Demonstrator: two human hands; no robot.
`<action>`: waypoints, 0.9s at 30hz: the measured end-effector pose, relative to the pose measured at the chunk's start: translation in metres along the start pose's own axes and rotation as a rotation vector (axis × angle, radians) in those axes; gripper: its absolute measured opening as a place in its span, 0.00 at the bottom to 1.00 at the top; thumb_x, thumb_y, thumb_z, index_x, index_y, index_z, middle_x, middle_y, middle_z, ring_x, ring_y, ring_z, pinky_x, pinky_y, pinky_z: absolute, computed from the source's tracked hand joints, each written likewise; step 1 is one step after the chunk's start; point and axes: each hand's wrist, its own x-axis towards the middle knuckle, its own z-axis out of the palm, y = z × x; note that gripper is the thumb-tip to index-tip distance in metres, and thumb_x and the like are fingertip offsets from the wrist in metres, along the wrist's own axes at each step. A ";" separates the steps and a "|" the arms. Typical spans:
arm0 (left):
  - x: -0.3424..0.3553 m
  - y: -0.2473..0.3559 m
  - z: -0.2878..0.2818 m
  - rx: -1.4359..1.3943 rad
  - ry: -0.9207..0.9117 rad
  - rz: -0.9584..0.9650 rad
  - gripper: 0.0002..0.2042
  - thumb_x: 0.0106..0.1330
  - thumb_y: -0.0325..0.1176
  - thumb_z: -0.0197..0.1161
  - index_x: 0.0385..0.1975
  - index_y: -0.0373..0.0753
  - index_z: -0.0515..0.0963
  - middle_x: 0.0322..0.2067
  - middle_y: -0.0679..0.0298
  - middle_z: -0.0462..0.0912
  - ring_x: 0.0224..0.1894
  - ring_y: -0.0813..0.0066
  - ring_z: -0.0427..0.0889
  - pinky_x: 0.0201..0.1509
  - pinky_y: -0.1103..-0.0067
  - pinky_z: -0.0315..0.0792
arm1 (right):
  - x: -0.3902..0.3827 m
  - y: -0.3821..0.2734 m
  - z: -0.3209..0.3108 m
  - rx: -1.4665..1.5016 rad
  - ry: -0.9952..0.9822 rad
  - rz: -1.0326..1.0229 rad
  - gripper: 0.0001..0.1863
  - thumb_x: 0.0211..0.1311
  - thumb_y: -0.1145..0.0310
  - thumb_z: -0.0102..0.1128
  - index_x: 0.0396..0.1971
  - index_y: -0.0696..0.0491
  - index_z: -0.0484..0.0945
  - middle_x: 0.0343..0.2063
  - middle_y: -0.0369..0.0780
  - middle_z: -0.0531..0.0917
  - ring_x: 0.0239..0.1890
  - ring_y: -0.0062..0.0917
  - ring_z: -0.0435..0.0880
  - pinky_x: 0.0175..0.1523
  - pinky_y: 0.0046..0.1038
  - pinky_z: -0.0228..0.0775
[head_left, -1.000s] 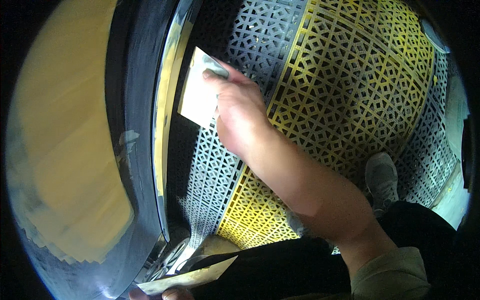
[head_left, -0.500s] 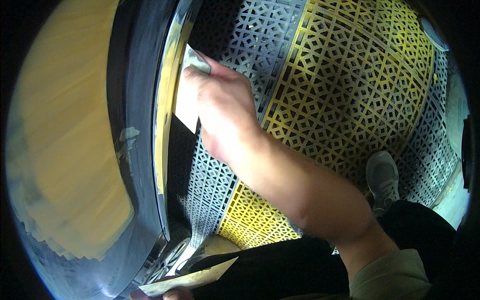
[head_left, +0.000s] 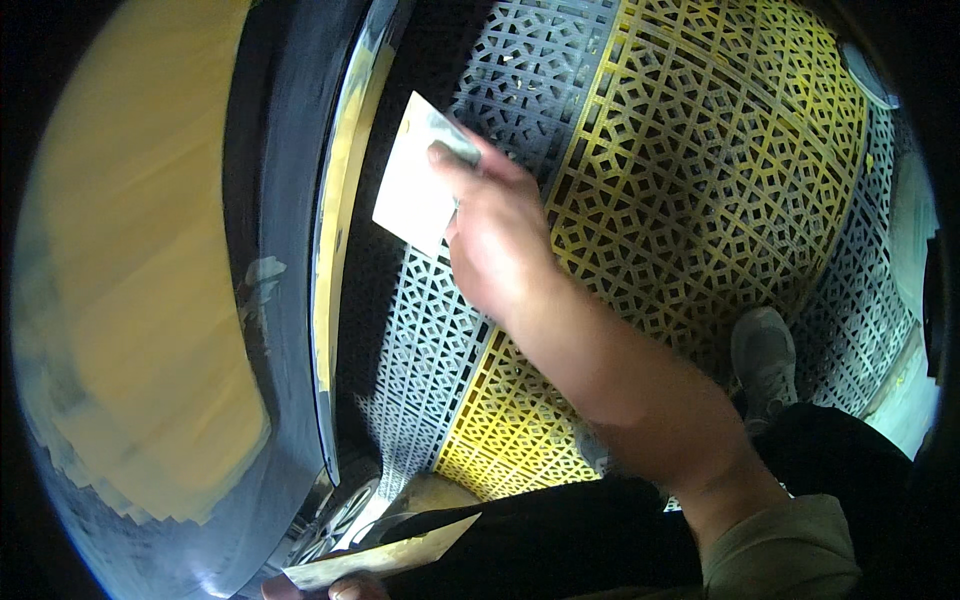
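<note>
My right hand (head_left: pixel 503 222) grips a pale flat putty spreader (head_left: pixel 410 185) by its near-right side, thumb on top. The spreader is held in the air, apart from the car. To its left runs a narrow car body edge (head_left: pixel 338 215) coated with yellowish filler. Beyond that edge, the dark car panel (head_left: pixel 275 200) carries a broad, smeared patch of tan filler (head_left: pixel 140 290). At the bottom, my left hand (head_left: pixel 350 589), mostly cut off by the frame, pinches a second thin flat spreader (head_left: pixel 390 560) with some yellowish filler along it.
The floor is covered in perforated grey tiles (head_left: pixel 430 310) and yellow tiles (head_left: pixel 700 180). A car wheel (head_left: pixel 350 508) shows at the lower left, beyond my left hand. A grey shoe (head_left: pixel 763 355) stands on the tiles at the right. Dark shadow lies under the car edge.
My right hand has drawn the spreader off the filler-coated edge, rightward, and turned it so its flat face shows more. My left hand has hardly moved.
</note>
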 end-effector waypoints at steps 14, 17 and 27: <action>-0.003 -0.003 0.000 -0.018 -0.026 0.077 0.13 0.74 0.29 0.64 0.53 0.30 0.82 0.54 0.36 0.82 0.50 0.47 0.84 0.48 0.64 0.80 | 0.032 -0.036 0.024 0.062 -0.100 0.036 0.15 0.74 0.73 0.57 0.57 0.58 0.79 0.51 0.44 0.85 0.54 0.31 0.84 0.63 0.35 0.75; 0.016 0.017 -0.015 -0.384 -0.136 -0.418 0.14 0.73 0.29 0.64 0.53 0.28 0.82 0.50 0.35 0.82 0.47 0.49 0.84 0.46 0.64 0.80 | 0.028 -0.031 0.027 0.030 -0.167 0.050 0.14 0.74 0.73 0.56 0.56 0.58 0.79 0.50 0.44 0.85 0.54 0.31 0.84 0.63 0.36 0.75; 0.004 0.006 0.000 -0.159 -0.039 -0.091 0.14 0.72 0.27 0.66 0.51 0.23 0.80 0.45 0.35 0.82 0.40 0.53 0.82 0.41 0.70 0.76 | 0.010 -0.040 0.033 0.041 -0.267 -0.011 0.12 0.75 0.74 0.55 0.52 0.59 0.80 0.38 0.39 0.86 0.38 0.25 0.86 0.47 0.28 0.81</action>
